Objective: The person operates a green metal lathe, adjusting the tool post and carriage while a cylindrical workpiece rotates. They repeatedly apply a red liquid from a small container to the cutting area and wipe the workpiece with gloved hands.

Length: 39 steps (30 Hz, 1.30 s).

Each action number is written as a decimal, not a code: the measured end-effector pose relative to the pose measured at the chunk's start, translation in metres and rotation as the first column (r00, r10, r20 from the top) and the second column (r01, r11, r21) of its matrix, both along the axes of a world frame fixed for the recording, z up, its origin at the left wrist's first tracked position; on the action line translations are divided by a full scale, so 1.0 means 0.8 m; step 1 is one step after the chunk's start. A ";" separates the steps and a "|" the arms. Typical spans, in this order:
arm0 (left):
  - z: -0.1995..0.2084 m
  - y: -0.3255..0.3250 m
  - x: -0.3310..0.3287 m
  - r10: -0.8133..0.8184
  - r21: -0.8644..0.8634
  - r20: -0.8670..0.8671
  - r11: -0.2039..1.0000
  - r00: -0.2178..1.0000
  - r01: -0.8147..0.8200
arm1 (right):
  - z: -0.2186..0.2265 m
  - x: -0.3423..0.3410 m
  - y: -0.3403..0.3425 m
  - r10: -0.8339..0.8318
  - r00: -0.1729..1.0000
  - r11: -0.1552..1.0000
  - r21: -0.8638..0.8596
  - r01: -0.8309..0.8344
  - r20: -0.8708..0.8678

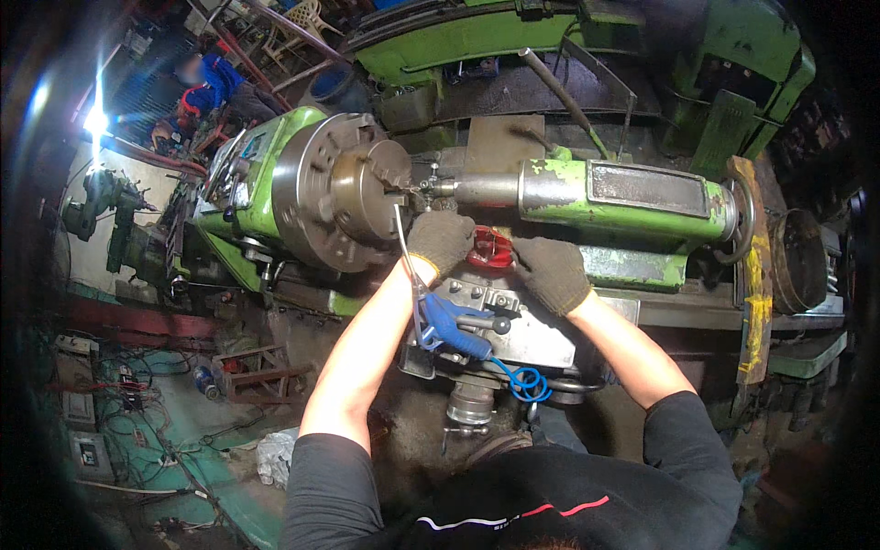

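Greenish floor (215, 490) and crowded machinery surround the lathe I watch remotely. Nearest me, a blue air gun (456, 332) rests by the carriage (541, 344), its coiled hose (530, 385) dangling. Just beyond, a red part (492, 250) sits between my gloved left hand (442, 242) and right hand (554, 272); each grip looks curled, though I cannot tell what either pinches. I judge the step to be handwork around that part; the next move seems to call for keeping my left fingers clear of the chuck (307, 197). Beyond my right hand lies the tailstock (554, 190); farther off, another green machine (458, 48) and a person in blue (220, 84).
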<state>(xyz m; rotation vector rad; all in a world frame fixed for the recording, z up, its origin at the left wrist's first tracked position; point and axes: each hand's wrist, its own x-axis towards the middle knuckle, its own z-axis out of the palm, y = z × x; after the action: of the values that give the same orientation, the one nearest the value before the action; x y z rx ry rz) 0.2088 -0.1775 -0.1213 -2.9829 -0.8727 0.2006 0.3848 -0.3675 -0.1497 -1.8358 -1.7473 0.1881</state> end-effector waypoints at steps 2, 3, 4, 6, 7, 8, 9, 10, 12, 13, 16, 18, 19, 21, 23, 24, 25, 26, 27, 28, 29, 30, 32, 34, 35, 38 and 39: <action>0.004 -0.003 -0.002 -0.039 0.019 -0.013 0.999 0.999 0.040 | -0.013 -0.001 -0.015 -0.025 1.000 0.999 0.048 0.025 -0.006; 0.007 -0.005 -0.002 -0.061 0.027 -0.019 0.998 0.998 0.062 | -0.019 -0.002 -0.020 -0.016 1.000 0.999 0.049 0.016 -0.010; 0.007 -0.005 0.002 -0.045 0.019 -0.067 0.999 0.997 0.046 | -0.027 -0.003 -0.024 -0.010 1.000 0.999 0.049 0.011 -0.013; 0.008 -0.007 0.007 -0.079 0.011 -0.079 0.997 0.994 0.080 | -0.037 -0.004 -0.030 0.023 0.999 0.990 0.143 -0.016 -0.047; 0.010 -0.008 0.008 -0.095 0.012 -0.086 0.995 0.992 0.096 | -0.039 -0.005 -0.028 0.016 0.999 0.992 0.126 -0.012 -0.031; 0.011 -0.009 0.010 -0.109 0.002 -0.088 0.994 0.990 0.109 | -0.042 -0.007 -0.024 0.010 1.000 0.994 0.110 -0.008 -0.015; 0.012 -0.011 0.012 -0.123 -0.009 -0.090 0.992 0.988 0.122 | -0.042 -0.009 -0.019 0.005 1.000 0.996 0.093 -0.005 0.001; 0.013 -0.013 0.015 -0.136 -0.019 -0.089 0.991 0.987 0.135 | -0.034 -0.010 -0.014 -0.010 1.000 0.999 0.052 0.009 0.021; 0.018 -0.021 0.018 -0.139 -0.031 -0.099 0.990 0.985 0.137 | -0.051 -0.012 -0.006 -0.009 0.996 0.996 0.089 0.002 0.083; 0.020 -0.023 0.020 -0.139 -0.034 -0.102 0.990 0.985 0.136 | -0.056 -0.013 -0.001 -0.009 0.993 0.994 0.110 -0.004 0.117; 0.022 -0.023 0.019 -0.136 -0.062 -0.085 0.989 0.987 0.131 | -0.061 -0.011 0.001 0.024 0.993 0.999 0.020 -0.027 0.118; 0.019 -0.020 0.017 -0.148 -0.071 -0.069 0.987 0.987 0.143 | -0.057 -0.011 -0.001 0.042 0.993 0.999 0.004 -0.042 0.111; 0.016 -0.017 0.016 -0.154 -0.075 -0.058 0.986 0.986 0.149 | -0.046 -0.009 -0.005 0.042 0.993 0.999 0.007 -0.043 0.111; 0.010 -0.013 0.013 -0.141 -0.079 -0.049 0.987 0.989 0.137 | -0.043 -0.011 -0.005 0.021 0.994 0.999 0.041 -0.026 0.108; 0.009 -0.013 0.014 -0.146 -0.077 -0.021 0.987 0.989 0.144 | -0.057 -0.014 -0.003 -0.031 0.994 0.994 0.103 0.020 0.102; 0.010 -0.012 0.013 -0.152 -0.074 0.000 0.986 0.988 0.151 | -0.062 -0.017 -0.003 -0.045 0.994 0.998 0.055 0.039 0.104; 0.009 -0.011 0.012 -0.155 -0.071 0.022 0.985 0.988 0.156 | -0.063 -0.021 -0.002 -0.057 0.993 0.998 0.007 0.056 0.107; 0.008 -0.010 0.012 -0.163 -0.072 0.022 0.984 0.986 0.164 | -0.063 -0.025 -0.001 -0.069 0.992 0.996 -0.041 0.073 0.109; 0.007 -0.009 0.013 -0.172 -0.073 0.022 0.982 0.985 0.173 | -0.062 -0.027 0.001 -0.082 0.993 0.994 -0.068 0.088 0.080; 0.005 -0.010 0.012 -0.178 -0.076 0.024 0.981 0.984 0.180 | -0.059 -0.029 0.003 -0.094 0.994 0.990 -0.098 0.099 0.054; 0.004 -0.009 0.012 -0.172 -0.080 0.020 0.982 0.985 0.173 | -0.056 -0.031 0.004 -0.107 0.994 0.986 -0.127 0.109 0.028; 0.004 -0.008 0.011 -0.166 -0.085 0.016 0.982 0.986 0.167 | -0.055 -0.033 0.003 -0.118 0.993 0.988 -0.097 0.118 0.009; 0.001 -0.004 0.010 -0.164 -0.088 0.029 0.982 0.986 0.166 | -0.053 -0.035 0.002 -0.140 0.990 0.990 -0.034 0.139 -0.025; -0.001 0.000 0.008 -0.174 -0.091 0.061 0.980 0.983 0.179 | -0.059 -0.041 0.005 -0.131 0.989 0.985 0.102 0.137 -0.062; -0.002 0.002 0.009 -0.174 -0.085 0.040 0.981 0.984 0.177 | -0.060 -0.044 0.005 -0.125 0.989 0.976 0.169 0.137 -0.079; 0.002 0.007 0.010 -0.178 -0.076 0.033 0.981 0.984 0.180 | -0.028 -0.034 0.015 -0.047 0.996 0.987 -0.152 0.058 0.075; 0.001 0.006 0.003 -0.181 -0.086 0.059 0.979 0.982 0.186 | -0.027 -0.034 0.016 -0.035 0.994 0.985 -0.167 0.052 0.101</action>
<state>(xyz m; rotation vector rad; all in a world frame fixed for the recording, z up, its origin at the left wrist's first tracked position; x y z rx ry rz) 0.2116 -0.1723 -0.1206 -3.1425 -0.6015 0.1644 0.3578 -0.3550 -0.1714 -2.0337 -1.8037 0.2396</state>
